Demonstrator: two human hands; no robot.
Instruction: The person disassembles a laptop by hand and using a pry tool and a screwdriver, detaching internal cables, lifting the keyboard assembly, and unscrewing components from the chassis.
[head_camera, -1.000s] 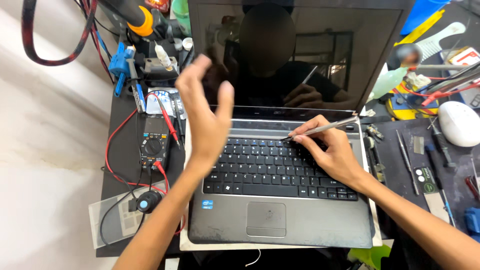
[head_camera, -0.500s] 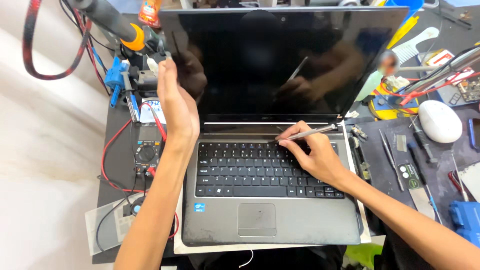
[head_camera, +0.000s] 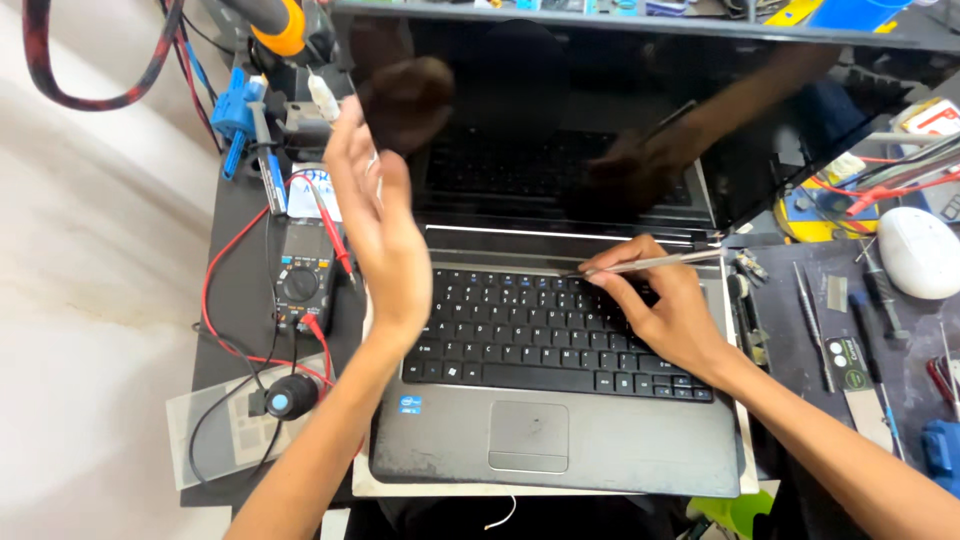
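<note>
Holding the laptop (head_camera: 560, 440) as my one landmark, I place everything else by it. My right hand (head_camera: 665, 310) rests over the right half of the keyboard (head_camera: 530, 335), fingers pinched together on a thin metal tool (head_camera: 650, 264); the grip is clamped on the tool near its left end. The tool lies nearly level, its long axis running left to right along the strip between the keyboard's top row and the hinge, with the free end reaching toward the laptop's right hinge corner. So the working end lies to the right of the grip and slightly toward the screen (head_camera: 600, 110), and the right hand is plainly the nearer hand to that corner. My left hand (head_camera: 385, 230) stands open at the laptop's left edge, fingers apart and raised toward the screen's left border; it holds nothing that I can see, and I cannot tell whether the fingertips touch the bezel. The screen is dark and tilted up, mirroring both hands. Left of the laptop, a multimeter (head_camera: 302, 280) with red leads lies on the dark mat (head_camera: 240, 230), just beside the left wrist. Right of the laptop, a white mouse (head_camera: 920, 252) and several loose screwdrivers (head_camera: 810, 320) lie well apart from the right hand.
</note>
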